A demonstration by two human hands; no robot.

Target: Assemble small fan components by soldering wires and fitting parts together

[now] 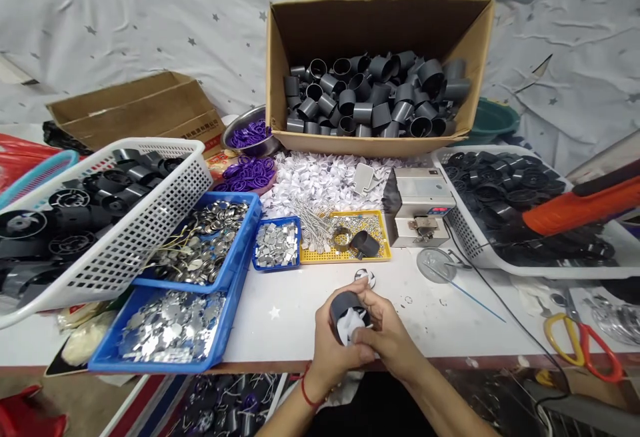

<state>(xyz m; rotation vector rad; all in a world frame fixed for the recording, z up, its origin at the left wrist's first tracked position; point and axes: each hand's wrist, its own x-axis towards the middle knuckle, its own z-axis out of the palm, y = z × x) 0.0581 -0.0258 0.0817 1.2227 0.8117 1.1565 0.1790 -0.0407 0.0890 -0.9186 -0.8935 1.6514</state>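
Near the table's front edge, my left hand (329, 340) is wrapped round a dark grey plastic cup (345, 304) whose open end faces me. White pieces (350, 325) sit inside the cup's opening. My right hand (387, 330) grips the cup's right side, its thumb at the white pieces. Just beyond my fingers a small round black-and-white part (365, 278) lies on the table. Farther back, a yellow tray (345, 256) holds small metal bits, a metal ring (342, 238) and another dark grey cup (366, 244).
A cardboard box (375, 144) of grey cups stands behind. Blue trays (220, 344) and a white basket (115, 244) are left. A metal device (420, 200), a glass dish (435, 265), an orange-handled tool (575, 204), scissors (575, 340) and another basket (520, 267) are right.
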